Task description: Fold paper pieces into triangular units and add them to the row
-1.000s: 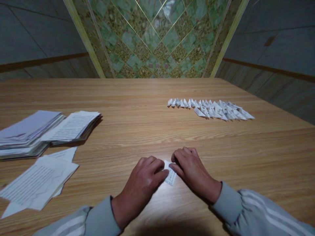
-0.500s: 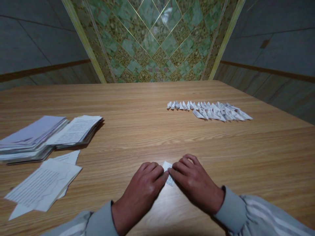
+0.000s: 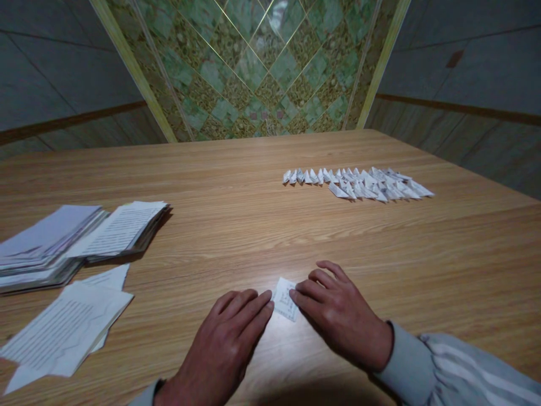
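Note:
A small folded piece of white paper (image 3: 284,300) with printed marks lies on the wooden table between my hands. My right hand (image 3: 338,313) has its thumb and index finger on the paper's right edge, with its other fingers raised a little. At the paper's left edge is my left hand (image 3: 228,338), its fingers lying nearly flat and side by side, the tips touching or just beside the paper.
Stacks of paper (image 3: 122,231) stand on the table (image 3: 220,225) at the left, with loose written sheets (image 3: 67,324) nearer to me. Several small folded paper shapes (image 3: 363,183) sit in two rows at the back right. A patterned wall rises beyond.
My left hand has moved left and a little down, uncovering more of the folded paper. My right hand stays at the paper's right edge. The view has shifted slightly.

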The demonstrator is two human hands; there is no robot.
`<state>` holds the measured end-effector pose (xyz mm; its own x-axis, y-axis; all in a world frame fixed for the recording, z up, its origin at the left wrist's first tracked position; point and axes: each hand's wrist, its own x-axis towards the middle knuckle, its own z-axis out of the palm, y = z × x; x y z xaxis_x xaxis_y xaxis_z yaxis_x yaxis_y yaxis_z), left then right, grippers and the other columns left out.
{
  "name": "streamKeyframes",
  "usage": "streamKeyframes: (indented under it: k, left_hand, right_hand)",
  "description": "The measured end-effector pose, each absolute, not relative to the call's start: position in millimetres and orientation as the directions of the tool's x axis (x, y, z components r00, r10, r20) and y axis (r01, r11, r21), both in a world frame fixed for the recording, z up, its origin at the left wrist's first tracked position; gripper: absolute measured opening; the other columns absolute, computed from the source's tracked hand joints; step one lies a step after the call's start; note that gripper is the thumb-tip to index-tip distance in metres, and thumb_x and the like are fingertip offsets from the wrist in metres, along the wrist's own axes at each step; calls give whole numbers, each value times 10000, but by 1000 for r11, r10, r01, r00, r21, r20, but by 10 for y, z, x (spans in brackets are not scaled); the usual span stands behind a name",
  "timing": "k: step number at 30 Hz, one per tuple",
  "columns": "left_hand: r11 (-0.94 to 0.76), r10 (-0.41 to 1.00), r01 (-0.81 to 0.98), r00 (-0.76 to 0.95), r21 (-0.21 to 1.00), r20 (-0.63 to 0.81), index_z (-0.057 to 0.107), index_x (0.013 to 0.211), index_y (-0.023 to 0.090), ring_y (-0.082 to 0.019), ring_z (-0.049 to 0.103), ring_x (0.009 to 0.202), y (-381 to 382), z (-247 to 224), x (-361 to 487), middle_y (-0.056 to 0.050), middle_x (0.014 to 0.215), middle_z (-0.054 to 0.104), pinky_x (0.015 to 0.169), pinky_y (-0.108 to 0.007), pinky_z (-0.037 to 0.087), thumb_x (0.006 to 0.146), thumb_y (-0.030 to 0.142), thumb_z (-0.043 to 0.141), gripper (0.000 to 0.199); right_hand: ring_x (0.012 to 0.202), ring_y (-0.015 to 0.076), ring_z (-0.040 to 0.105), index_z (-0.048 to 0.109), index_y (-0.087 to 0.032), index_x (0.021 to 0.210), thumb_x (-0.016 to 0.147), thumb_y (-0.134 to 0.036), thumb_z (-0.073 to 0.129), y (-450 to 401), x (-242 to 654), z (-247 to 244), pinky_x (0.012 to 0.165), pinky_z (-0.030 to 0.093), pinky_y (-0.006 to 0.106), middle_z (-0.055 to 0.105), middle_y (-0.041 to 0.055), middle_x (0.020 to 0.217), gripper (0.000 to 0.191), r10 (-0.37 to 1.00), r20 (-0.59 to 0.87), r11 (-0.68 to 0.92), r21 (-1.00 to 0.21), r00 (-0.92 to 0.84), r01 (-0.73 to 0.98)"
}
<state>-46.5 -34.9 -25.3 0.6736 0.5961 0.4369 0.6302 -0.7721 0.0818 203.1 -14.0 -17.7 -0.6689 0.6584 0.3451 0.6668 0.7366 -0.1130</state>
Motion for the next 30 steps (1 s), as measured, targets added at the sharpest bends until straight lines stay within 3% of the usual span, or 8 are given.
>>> streamKeyframes:
  k: [7,13,17,19,21,23,27,30]
  left_hand:
    - [-769,585,638,680,36,443,611,1312,190,-274,558,1235,-344,-326,-525,-91,1341,667,971,-461,448,961,51,416,425]
    - [-776,586,628,682,59,437,624,1276,168,-290,559,1222,-361,-271,-499,-91,1322,681,975,-481,438,972,70,423,377]
    - [-755,641,631,651,179,406,680,1126,185,-297,584,1169,-290,-192,-401,-82,1235,719,983,-488,438,982,163,513,222]
    - [-707,705,650,611,279,361,702,970,211,-289,606,1090,-188,-143,-328,-57,1166,733,932,-473,464,961,228,598,106]
    - [-618,786,696,557,366,270,691,1038,213,-274,604,1033,-60,-89,-253,-64,1149,715,887,-452,483,933,221,644,115]
    - [-586,804,688,561,427,200,640,1193,201,-279,583,1050,56,-41,-196,-89,1168,684,894,-443,483,879,200,708,322]
    - [-570,789,629,597,528,141,660,1020,204,-254,560,1016,162,-13,-160,-67,1075,656,872,-391,459,871,134,664,165]
    - [-467,836,586,537,662,115,632,946,196,-218,569,863,153,-55,-156,-33,907,648,754,-337,441,852,154,665,108]
  right_hand:
    - [864,229,509,578,-210,1289,1003,-220,529,-174,1990,-146,935,343,433,639,48,925,291,628,267,769,-66,-731,636]
    - [855,212,505,648,-223,1086,991,-203,552,-148,2014,-143,1010,292,442,639,27,887,138,659,300,739,-89,-690,668]
    - [878,217,504,657,-206,952,951,-155,582,-130,2003,-107,987,315,424,629,33,861,90,694,271,712,-121,-667,691]
    - [887,219,504,661,-200,921,946,-172,589,-129,1988,-91,934,349,403,630,43,881,81,708,256,703,-172,-658,690]
    - [897,220,509,670,-203,900,960,-212,587,-121,1983,-91,882,368,387,637,48,912,102,731,261,682,-245,-631,689]
    - [901,216,521,683,-209,888,974,-236,586,-99,1994,-108,844,373,373,647,46,928,133,764,279,645,-336,-582,686]
    - [922,218,551,697,-213,1000,932,-229,665,-34,2039,-148,821,381,363,671,38,938,77,857,284,514,-529,-431,675]
    - [979,241,570,658,-190,1118,816,-259,795,-14,2048,-145,858,394,385,684,51,1021,338,909,237,412,-644,-344,644]
